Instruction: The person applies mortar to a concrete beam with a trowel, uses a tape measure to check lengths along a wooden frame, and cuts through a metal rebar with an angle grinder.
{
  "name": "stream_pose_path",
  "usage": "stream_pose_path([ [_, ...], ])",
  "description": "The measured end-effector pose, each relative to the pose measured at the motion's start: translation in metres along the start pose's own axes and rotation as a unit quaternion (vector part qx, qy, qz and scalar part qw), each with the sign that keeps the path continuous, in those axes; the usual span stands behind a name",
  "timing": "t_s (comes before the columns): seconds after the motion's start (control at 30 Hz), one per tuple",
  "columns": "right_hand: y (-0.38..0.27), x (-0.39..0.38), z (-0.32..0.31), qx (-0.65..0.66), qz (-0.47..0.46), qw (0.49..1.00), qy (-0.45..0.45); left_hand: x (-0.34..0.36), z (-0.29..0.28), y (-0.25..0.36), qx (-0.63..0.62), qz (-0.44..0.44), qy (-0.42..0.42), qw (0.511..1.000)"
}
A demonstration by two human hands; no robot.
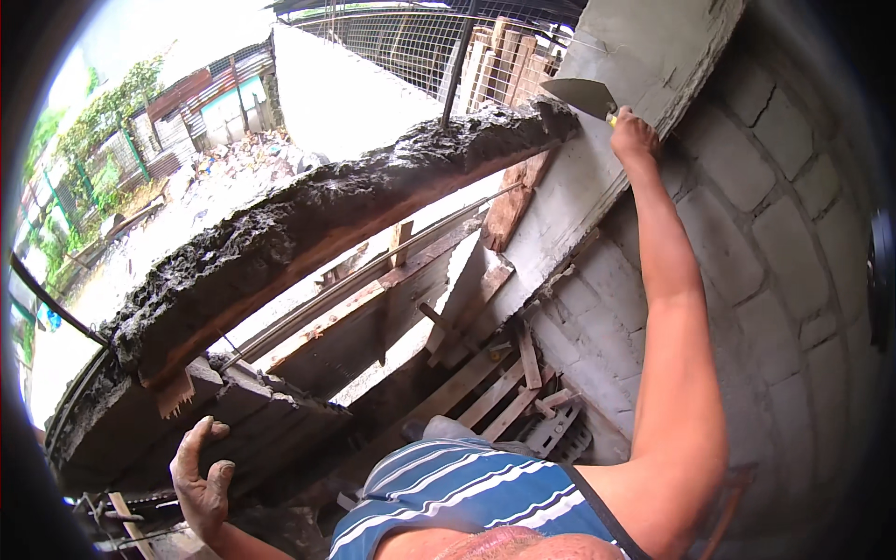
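Observation:
My right hand [636, 138], arm stretched far forward, is closed round the yellowish handle of a pointed trowel [582, 95]. Its metal blade reaches left, against or just in front of the grey concrete column [623, 58], by the far end of a rough mortar-topped ledge [271, 217]; whether the blade touches cannot be made out. Down at the lower left, my left hand [203, 474] is raised with fingers bent and apart, holding nothing. Grey dried mortar coats its fingertips. It is nearest to the ledge's near end and a splintered piece of wood [175, 394].
A block wall [747, 252] rises on the right. Under the ledge are wooden boards [490, 397] and a thin metal rod [373, 280]. Dark reinforcing bars [457, 65] stick up from the ledge. Beyond are wire mesh [397, 51], rubble [247, 168] and rusty metal sheets [187, 98].

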State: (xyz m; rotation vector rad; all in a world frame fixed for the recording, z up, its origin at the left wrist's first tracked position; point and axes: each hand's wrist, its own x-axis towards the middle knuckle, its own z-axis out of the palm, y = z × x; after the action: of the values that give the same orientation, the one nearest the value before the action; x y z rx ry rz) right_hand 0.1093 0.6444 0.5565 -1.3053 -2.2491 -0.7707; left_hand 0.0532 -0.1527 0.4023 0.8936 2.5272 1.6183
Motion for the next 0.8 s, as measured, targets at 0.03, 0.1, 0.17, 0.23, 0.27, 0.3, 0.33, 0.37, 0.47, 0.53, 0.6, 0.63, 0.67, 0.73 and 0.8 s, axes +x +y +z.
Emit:
stream_pose_path([
  [0.03,-0.007,0.005,0.006,0.001,-0.004,1.0,0.002,-0.001,0.004,-0.001,-0.001,-0.003,0.004,1.0],
  [0.1,-0.017,0.014,0.016,-0.069,-0.084,0.992,0.059,-0.004,0.012,-0.004,0.011,-0.016,-0.016,1.0],
  [0.17,-0.034,0.018,0.012,-0.091,-0.113,0.987,0.064,-0.008,0.02,-0.008,0.008,-0.026,-0.016,0.999],
  [0.23,-0.048,0.019,0.005,-0.115,-0.141,0.981,0.068,-0.017,0.025,-0.014,-0.012,-0.079,-0.016,0.997],
  [0.27,-0.052,0.017,-0.001,-0.113,-0.161,0.978,0.066,-0.019,0.025,-0.013,-0.023,-0.092,-0.016,0.995],
  [0.3,-0.056,0.016,-0.007,-0.111,-0.18,0.975,0.063,-0.022,0.024,-0.015,-0.024,-0.094,-0.016,0.995],
  [0.33,-0.06,0.008,-0.015,-0.094,-0.187,0.975,0.074,-0.026,0.023,-0.017,-0.019,-0.114,-0.012,0.993],
  [0.37,-0.064,0.0,-0.022,-0.095,-0.186,0.975,0.073,-0.028,0.022,-0.02,-0.015,-0.133,-0.008,0.991],
  [0.47,-0.079,-0.028,-0.042,-0.088,-0.24,0.961,0.102,-0.027,0.02,-0.027,-0.028,-0.147,-0.004,0.989],
  [0.53,-0.086,-0.039,-0.042,-0.079,-0.244,0.962,0.096,-0.02,0.021,-0.027,-0.03,-0.13,-0.007,0.991],
  [0.6,-0.091,-0.049,-0.036,-0.038,-0.237,0.967,0.082,-0.01,0.024,-0.025,-0.032,-0.114,-0.013,0.993],
  [0.63,-0.087,-0.055,-0.037,-0.038,-0.236,0.967,0.082,-0.006,0.026,-0.023,-0.035,-0.115,-0.016,0.993],
  [0.67,-0.081,-0.06,-0.037,0.046,-0.236,0.964,0.112,-0.003,0.028,-0.022,-0.039,-0.115,-0.021,0.992],
  [0.73,-0.065,-0.061,-0.03,0.189,-0.219,0.941,0.173,0.0,0.029,-0.025,-0.036,-0.107,-0.027,0.993],
  [0.8,-0.045,-0.061,-0.024,0.236,-0.171,0.946,0.14,0.001,0.028,-0.03,-0.032,-0.1,-0.033,0.994],
])
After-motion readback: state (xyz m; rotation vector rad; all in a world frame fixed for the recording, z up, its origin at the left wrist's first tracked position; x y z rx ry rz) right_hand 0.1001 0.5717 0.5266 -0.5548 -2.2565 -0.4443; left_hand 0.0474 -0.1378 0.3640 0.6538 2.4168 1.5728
